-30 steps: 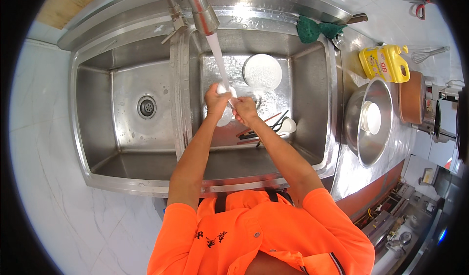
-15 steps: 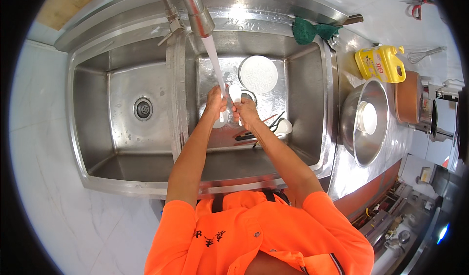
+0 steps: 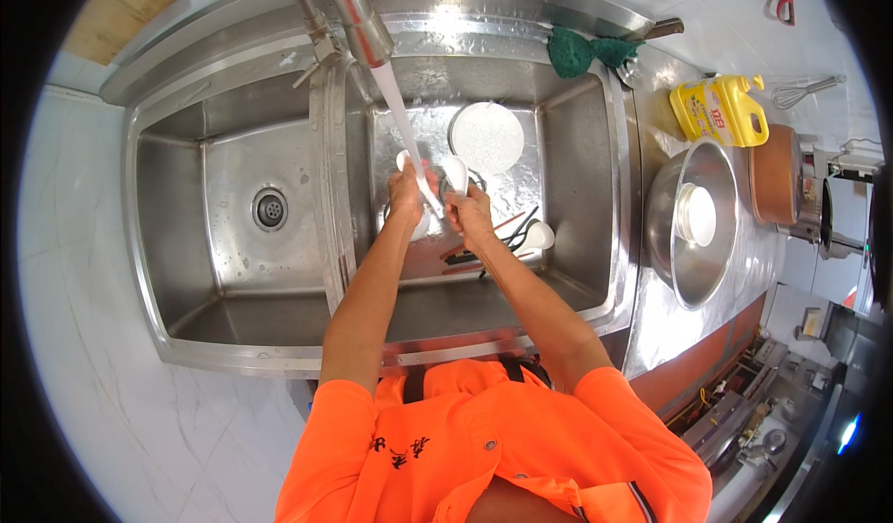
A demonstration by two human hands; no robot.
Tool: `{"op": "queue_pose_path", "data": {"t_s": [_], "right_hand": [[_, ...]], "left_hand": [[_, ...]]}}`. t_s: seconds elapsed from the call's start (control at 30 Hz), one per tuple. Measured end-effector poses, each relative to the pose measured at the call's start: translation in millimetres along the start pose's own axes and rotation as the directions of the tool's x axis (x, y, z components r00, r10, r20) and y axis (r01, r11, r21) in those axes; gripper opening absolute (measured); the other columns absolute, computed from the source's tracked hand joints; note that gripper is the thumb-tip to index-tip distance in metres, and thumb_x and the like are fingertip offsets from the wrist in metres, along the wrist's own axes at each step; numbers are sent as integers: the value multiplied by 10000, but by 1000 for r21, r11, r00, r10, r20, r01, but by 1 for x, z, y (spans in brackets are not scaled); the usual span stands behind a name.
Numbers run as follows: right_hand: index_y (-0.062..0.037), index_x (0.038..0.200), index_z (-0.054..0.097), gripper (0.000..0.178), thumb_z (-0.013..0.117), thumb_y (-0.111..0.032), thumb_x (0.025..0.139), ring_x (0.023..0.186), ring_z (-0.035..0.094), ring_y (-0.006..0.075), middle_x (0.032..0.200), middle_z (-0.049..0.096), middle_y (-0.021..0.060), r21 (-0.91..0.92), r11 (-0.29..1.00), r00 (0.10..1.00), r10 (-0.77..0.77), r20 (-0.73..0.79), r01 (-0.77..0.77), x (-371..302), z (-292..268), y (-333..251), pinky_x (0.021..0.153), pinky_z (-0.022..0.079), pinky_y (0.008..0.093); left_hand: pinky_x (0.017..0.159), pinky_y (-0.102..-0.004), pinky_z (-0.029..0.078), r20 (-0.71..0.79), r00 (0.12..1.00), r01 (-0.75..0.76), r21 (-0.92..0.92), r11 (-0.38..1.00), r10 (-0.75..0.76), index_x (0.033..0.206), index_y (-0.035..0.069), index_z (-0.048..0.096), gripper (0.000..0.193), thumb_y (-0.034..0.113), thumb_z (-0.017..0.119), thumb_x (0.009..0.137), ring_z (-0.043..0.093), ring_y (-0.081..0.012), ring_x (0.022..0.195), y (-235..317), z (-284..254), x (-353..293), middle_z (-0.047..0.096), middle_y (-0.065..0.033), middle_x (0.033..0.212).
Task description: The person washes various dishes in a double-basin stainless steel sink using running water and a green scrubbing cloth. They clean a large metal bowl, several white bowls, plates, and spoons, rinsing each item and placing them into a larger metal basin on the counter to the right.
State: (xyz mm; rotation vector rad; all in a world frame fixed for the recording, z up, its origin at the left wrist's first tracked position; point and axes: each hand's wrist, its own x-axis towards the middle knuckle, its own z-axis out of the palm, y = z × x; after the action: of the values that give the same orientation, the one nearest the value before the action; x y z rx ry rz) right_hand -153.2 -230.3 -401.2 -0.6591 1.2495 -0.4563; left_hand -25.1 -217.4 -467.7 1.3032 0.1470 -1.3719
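Both hands work in the right basin of a steel double sink (image 3: 581,188), beneath the running faucet (image 3: 372,44). My left hand (image 3: 405,198) is closed round a white soup spoon (image 3: 429,196), whose handle crosses the water stream (image 3: 395,105). Another white soup spoon (image 3: 455,173) is gripped by my right hand (image 3: 471,214), bowl end pointing away from me. Behind the hands lies a round stack of white plates (image 3: 486,139). Beside my right wrist are several dark and reddish chopsticks (image 3: 460,258) and a white ladle-like spoon (image 3: 538,237). A white dish (image 3: 419,228) is partly hidden by my left hand.
The left basin (image 3: 270,165) has a drain. Green scrubbing cloths (image 3: 572,53) and a knife (image 3: 663,28) rest at the back right corner. On the right counter stand a yellow detergent jug (image 3: 716,112), a steel bowl (image 3: 665,211) with white bowls (image 3: 698,216) inside, and a brown pot (image 3: 775,174).
The left hand has turned its spoon, so the bowl end now shows above the fingers and the handle slants toward me. The right hand still holds its spoon, shifted slightly.
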Motion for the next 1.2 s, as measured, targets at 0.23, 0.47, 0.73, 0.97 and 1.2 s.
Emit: {"op": "queue_pose_path", "data": {"t_s": [0.23,0.47,0.73,0.97,1.2], "right_hand": [[-25,825,582,91,643,-39,760,574,512,97,690,554,5,-181,878,868,-470,-157,443,32,2,26,563,416,235],[-11,774,609,80,652,-78,767,464,435,65,591,585,41,-122,935,941,-337,-11,333,24,16,12,414,323,218],[15,698,594,287,627,-244,819,406,408,80,551,556,53,-431,871,964,-266,-13,234,23,29,-8,345,287,248],[39,935,496,288,436,-241,904,380,427,101,677,613,116,-291,957,993,15,116,19,23,22,-24,305,290,240],[-13,880,443,131,380,-128,885,355,388,132,575,516,125,-109,976,957,207,205,-188,41,45,-17,296,265,269]], "left_hand": [[633,-341,515,90,991,-70,-270,960,98,1075,-5,471,192,95,397,928,579,-212,675,20,21,-5,585,-127,820],[662,-360,497,53,990,-108,-288,951,129,1042,-32,476,175,62,399,916,588,-229,730,36,22,-14,583,-151,826],[761,-401,474,-6,992,-125,-314,941,130,1075,-17,489,203,48,399,904,571,-252,888,9,4,0,562,-130,960],[519,-294,465,-139,964,-245,-123,962,228,1040,-3,515,189,99,435,903,548,-164,582,46,-3,-21,584,-96,776],[400,-231,310,-76,943,-320,48,946,323,913,25,565,142,95,604,796,411,-90,453,47,-11,-29,556,-41,705]]}}
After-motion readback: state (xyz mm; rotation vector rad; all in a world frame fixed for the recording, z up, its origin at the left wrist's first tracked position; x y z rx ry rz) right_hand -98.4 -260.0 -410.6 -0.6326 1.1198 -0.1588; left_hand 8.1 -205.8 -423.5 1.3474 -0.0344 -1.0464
